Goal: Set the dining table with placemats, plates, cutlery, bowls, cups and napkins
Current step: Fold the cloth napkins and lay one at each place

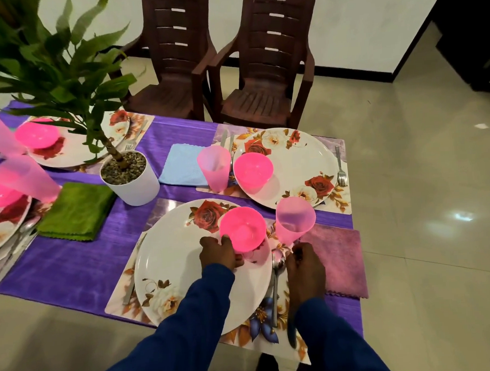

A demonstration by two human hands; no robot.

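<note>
fingers of the left hand (220, 253) curl round the near rim of the pink bowl (243, 229), a grip clamped on it, with the bowl sitting on the upper right part of the near plate (182, 262). the right hand (305, 267) lies just right of that plate, fingertips pinched at the base of the pink cup (295, 219) and over the top of the spoon (277, 264); which of the two it holds i cannot tell.

the step in hand looks like squaring up this last setting. to do it well, slide the bowl, don't lift it, and keep it inside the plate's rim, clear of the cup. the cup is light and tall, so it will likely tip if nudged high; steady it low. keep the spoon parallel to the plate's edge.

the bowl looks empty, and so does the cup. beyond the near plate, a second plate (286, 166) carries another pink bowl (253, 169), also empty, with a cup (214, 168) just left of it and a fork (340, 166) on its right. right of the near plate, past the cup, lies a purple napkin (338, 261). left of the near plate stands a white pot (133, 181) filled with gravel around a plant stem, on the desk (61, 268).
</note>
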